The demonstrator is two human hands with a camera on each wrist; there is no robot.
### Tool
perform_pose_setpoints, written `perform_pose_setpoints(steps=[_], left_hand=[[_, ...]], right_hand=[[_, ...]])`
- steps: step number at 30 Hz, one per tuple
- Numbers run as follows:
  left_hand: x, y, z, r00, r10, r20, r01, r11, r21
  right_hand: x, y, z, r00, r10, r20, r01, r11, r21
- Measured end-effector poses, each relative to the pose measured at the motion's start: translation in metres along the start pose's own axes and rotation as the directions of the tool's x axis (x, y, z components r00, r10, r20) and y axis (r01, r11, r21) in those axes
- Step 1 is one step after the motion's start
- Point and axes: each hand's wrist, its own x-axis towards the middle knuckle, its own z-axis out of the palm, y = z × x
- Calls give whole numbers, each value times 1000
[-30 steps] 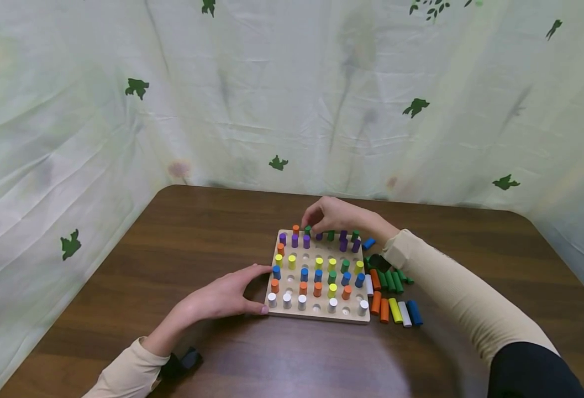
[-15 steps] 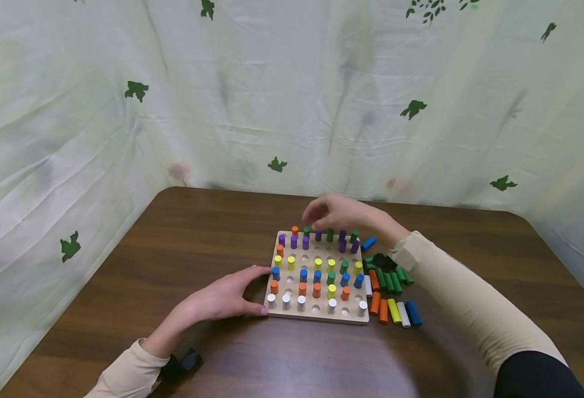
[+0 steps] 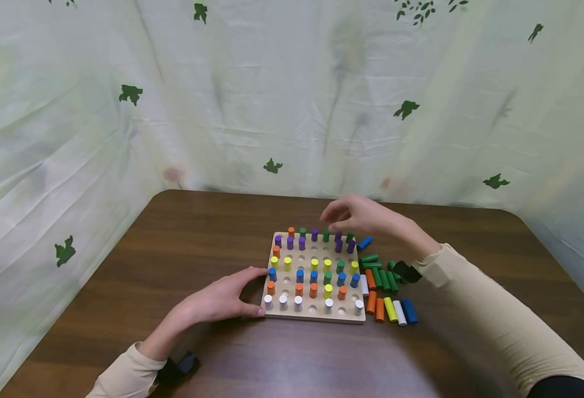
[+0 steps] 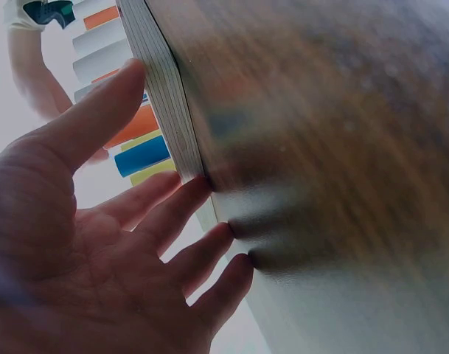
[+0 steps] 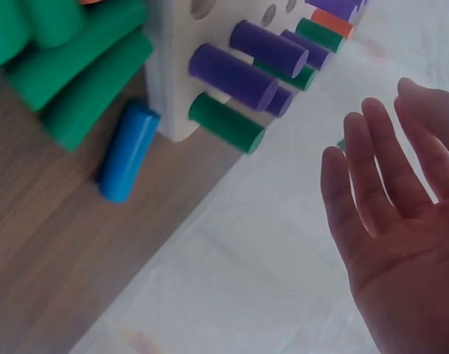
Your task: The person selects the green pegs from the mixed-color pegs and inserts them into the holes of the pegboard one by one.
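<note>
A wooden pegboard (image 3: 316,316) holds rows of white, orange, blue, yellow, green and purple pegs, with some bare holes among them. My left hand (image 3: 222,297) rests at the board's left side, thumb by the near corner and fingers touching the edge. In the left wrist view, those fingers (image 4: 198,265) are spread and reach the tabletop beside the board. Above the far right part of the board hovers my right hand (image 3: 363,214), apart from the pegs. The right wrist view shows its relaxed fingers (image 5: 357,147) holding nothing, near purple pegs (image 5: 235,77) and a green peg (image 5: 225,124).
Right of the board lie loose green pegs (image 3: 383,279), orange pegs (image 3: 380,309), a yellow peg (image 3: 390,309), white pegs and a blue peg (image 3: 409,311). Another blue peg (image 3: 365,242) lies by the far right corner. A pale curtain (image 3: 292,99) hangs behind the brown table (image 3: 212,232).
My right hand has let go of a green peg in the far row, lifted off it and moved right. My left hand stays at the board's edge.
</note>
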Motion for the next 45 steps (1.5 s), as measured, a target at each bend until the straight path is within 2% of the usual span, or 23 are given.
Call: perform_pose_setpoints(steps=[11, 15, 25, 32, 39, 45], left_hand=[[-1, 0, 1, 1000, -23, 1, 23, 1000, 19], [-2, -2, 1, 1000, -22, -2, 22, 1000, 20], [-2, -3, 2, 1000, -27, 3, 27, 1000, 13], [-3, -1, 1, 1000, -11, 0, 11, 1000, 12], [-1, 0, 1, 1000, -18, 9, 18, 1000, 11], [1, 0, 1, 1000, -26, 13, 26, 1000, 14]], right_hand=[[-39, 10, -3, 997, 54, -54, -53, 998, 19], [-48, 17, 2, 997, 52, -66, -52, 999, -7], [-67, 41, 19, 995, 88, -36, -89, 996, -15], [-72, 54, 23, 993, 116, -16, -116, 993, -35], [-73, 63, 25, 995, 92, 25, -90, 994, -69], [-72, 67, 27, 994, 97, 41, -95, 994, -57]])
